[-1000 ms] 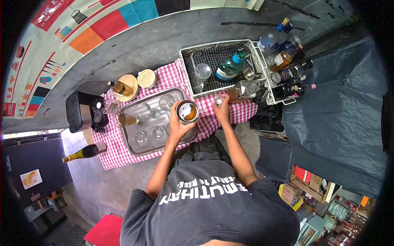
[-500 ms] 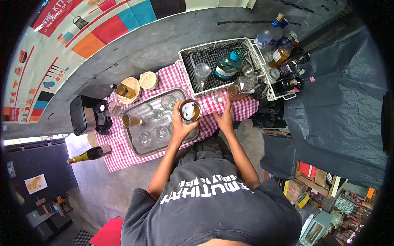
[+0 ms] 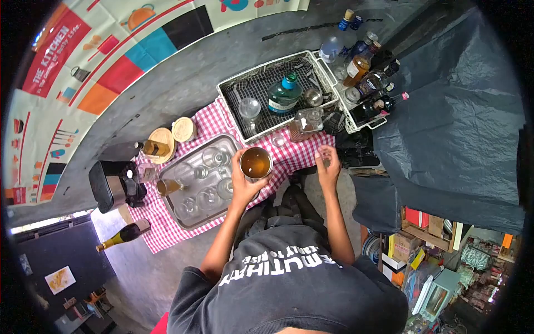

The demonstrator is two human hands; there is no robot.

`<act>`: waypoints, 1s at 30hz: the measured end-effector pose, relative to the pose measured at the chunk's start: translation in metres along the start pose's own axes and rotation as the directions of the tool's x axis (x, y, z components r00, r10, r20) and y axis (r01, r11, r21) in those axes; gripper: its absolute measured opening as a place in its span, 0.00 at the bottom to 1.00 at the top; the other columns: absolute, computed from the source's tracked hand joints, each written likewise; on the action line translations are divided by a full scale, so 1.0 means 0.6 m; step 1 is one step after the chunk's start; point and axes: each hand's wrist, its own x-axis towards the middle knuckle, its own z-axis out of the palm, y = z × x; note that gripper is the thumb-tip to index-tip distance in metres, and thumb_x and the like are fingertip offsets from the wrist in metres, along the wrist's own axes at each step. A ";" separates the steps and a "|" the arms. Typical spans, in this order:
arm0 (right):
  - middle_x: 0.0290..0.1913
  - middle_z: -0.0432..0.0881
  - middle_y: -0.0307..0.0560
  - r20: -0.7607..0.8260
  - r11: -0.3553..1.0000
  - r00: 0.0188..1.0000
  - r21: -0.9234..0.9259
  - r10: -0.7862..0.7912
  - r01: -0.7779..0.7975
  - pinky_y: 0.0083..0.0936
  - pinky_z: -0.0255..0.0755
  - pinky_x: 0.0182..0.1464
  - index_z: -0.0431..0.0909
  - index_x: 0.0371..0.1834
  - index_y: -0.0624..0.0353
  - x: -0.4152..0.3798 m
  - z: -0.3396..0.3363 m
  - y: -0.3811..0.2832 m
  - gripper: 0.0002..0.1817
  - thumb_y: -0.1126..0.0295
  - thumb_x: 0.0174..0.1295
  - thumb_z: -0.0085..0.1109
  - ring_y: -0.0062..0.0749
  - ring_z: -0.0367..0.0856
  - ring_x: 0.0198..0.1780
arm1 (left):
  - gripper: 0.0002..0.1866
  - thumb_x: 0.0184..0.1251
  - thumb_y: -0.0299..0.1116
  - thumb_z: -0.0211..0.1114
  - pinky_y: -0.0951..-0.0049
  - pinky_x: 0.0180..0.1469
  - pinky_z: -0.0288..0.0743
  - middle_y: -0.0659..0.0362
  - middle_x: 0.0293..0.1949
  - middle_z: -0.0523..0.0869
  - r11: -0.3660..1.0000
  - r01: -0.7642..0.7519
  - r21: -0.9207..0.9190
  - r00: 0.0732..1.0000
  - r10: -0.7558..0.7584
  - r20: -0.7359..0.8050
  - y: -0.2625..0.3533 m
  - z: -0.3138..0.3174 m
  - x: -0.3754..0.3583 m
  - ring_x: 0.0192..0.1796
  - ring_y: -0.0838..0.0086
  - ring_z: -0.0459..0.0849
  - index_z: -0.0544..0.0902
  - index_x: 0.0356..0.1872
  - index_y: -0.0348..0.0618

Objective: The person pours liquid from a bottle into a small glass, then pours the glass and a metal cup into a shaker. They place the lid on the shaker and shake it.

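My left hand (image 3: 246,189) is wrapped round a metal cup (image 3: 271,167) with amber liquid in it, held above the right end of a grey metal tray (image 3: 185,224). Several clear stemmed glasses (image 3: 207,197) are on the tray, and a glass of brownish liquid (image 3: 167,187) leans at its left side. My right hand (image 3: 329,164) is raised near the table's front edge, fingers loosely bent and apart, with nothing visible in them. Between the hands and the wire basket, a small clear glass (image 3: 278,140) sits on the checked cloth (image 3: 295,154).
A white wire basket (image 3: 233,119) holds a green bottle (image 3: 284,96) and a clear glass (image 3: 250,110). More bottles (image 3: 360,68) crowd a second basket at right. A square glass decanter (image 3: 306,123) stands by the basket. A dark wine bottle (image 3: 127,234) is at the table's left corner.
My right hand has moved right and lifted away from the cloth, its fingers curling. The metal cup stays in my left hand; the pale patches on its liquid are gone. The view has shifted.
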 end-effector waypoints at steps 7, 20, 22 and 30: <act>0.43 0.83 0.47 0.099 1.000 0.995 0.011 0.025 -0.027 0.28 0.72 0.48 0.77 0.48 0.61 0.141 -0.024 0.007 0.16 0.64 0.62 0.63 0.33 0.82 0.44 | 0.48 0.39 0.31 0.82 0.68 0.63 0.71 0.51 0.56 0.76 0.996 0.018 -0.083 0.999 -0.020 -0.029 0.018 0.067 0.004 0.59 0.65 0.78 0.62 0.64 0.37; 0.57 0.73 0.57 0.534 0.902 0.808 -0.176 -0.248 0.393 0.47 0.70 0.55 0.71 0.62 0.54 0.363 0.042 0.126 0.35 0.55 0.52 0.72 0.53 0.73 0.58 | 0.48 0.40 0.30 0.81 0.67 0.64 0.69 0.52 0.56 0.74 0.995 0.090 0.034 0.964 -0.079 -0.254 0.017 0.225 -0.027 0.60 0.65 0.76 0.61 0.64 0.36; 0.66 0.64 0.60 0.615 0.869 0.760 -0.239 -0.209 0.433 0.53 0.65 0.60 0.66 0.69 0.48 0.380 0.064 0.154 0.44 0.50 0.48 0.74 0.58 0.65 0.65 | 0.48 0.40 0.30 0.81 0.67 0.65 0.68 0.52 0.56 0.74 0.996 0.089 0.031 0.956 -0.077 -0.282 0.022 0.248 -0.025 0.61 0.65 0.76 0.61 0.64 0.36; 0.65 0.66 0.58 0.672 0.765 0.738 -0.438 -0.070 0.472 0.55 0.68 0.58 0.57 0.75 0.41 0.394 0.102 0.164 0.52 0.51 0.46 0.75 0.59 0.70 0.63 | 0.48 0.39 0.32 0.81 0.64 0.66 0.67 0.50 0.59 0.73 0.995 0.081 0.055 0.948 -0.059 -0.314 0.014 0.304 -0.017 0.63 0.62 0.74 0.62 0.64 0.36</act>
